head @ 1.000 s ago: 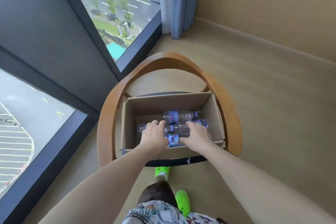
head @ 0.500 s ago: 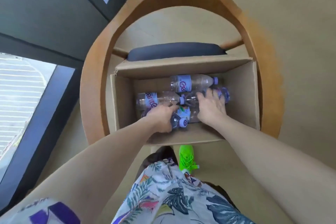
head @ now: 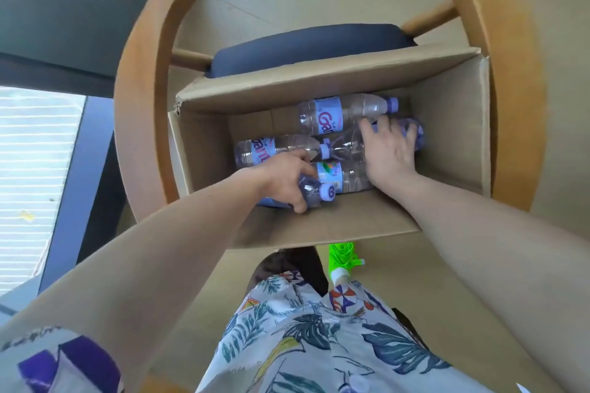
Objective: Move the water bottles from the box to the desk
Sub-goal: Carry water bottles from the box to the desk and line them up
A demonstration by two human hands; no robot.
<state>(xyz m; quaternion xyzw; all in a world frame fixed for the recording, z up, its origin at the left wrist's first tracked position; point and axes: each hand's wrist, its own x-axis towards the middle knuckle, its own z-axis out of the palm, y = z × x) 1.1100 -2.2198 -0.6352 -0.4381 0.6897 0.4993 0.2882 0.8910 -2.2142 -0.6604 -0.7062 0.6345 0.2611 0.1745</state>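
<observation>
An open cardboard box [head: 453, 124] sits on a chair seat and holds several clear water bottles with purple labels and caps. My left hand [head: 284, 182] grips one bottle [head: 311, 193] near its neck at the box's near edge, cap pointing right. My right hand [head: 388, 150] curls over another bottle [head: 415, 132] lying at the right of the pile. A third bottle [head: 344, 112] lies along the far wall, and one more bottle [head: 271, 150] lies at the left. The desk is not in view.
The box rests on a dark cushion [head: 306, 45] inside a chair's curved wooden frame [head: 140, 80]. A window with a dark frame [head: 64, 9] is to the left. Beige floor [head: 558, 41] lies to the right. My green shoe [head: 341, 258] is below the box.
The camera has come closer over the box. My left hand has closed round a bottle at the near edge and my right hand has wrapped over the right-hand bottle.
</observation>
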